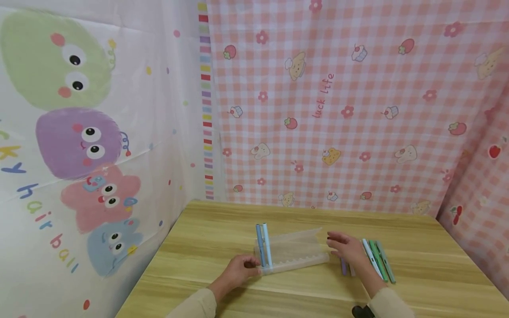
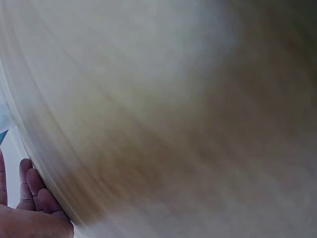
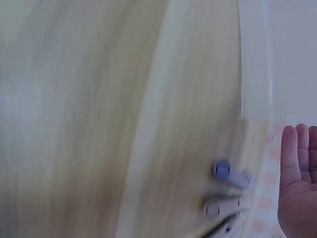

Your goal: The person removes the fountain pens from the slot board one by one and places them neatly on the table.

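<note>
A clear plastic pen rack (image 1: 292, 249) with a notched front edge stands mid-table in the head view. A dark blue pen (image 1: 260, 245) and a light blue pen (image 1: 267, 245) lean side by side in its left end. My left hand (image 1: 240, 269) is at the rack's left front corner, thumb and fingertips against or just beside it. Off the right end is my right hand (image 1: 347, 249), fingers extended toward the rack and holding nothing. The right wrist view also shows that hand (image 3: 299, 183) with straight fingers. In the left wrist view the left hand (image 2: 37, 208) has slightly bent fingers.
Right of the right hand lie a white pen (image 1: 371, 258), a green pen (image 1: 378, 260) and a grey-green pen (image 1: 385, 261). A purple pen (image 1: 343, 266) is partly hidden near that hand. A black object (image 1: 362, 312) shows at the table's near edge. Printed cloths hang behind and beside the table.
</note>
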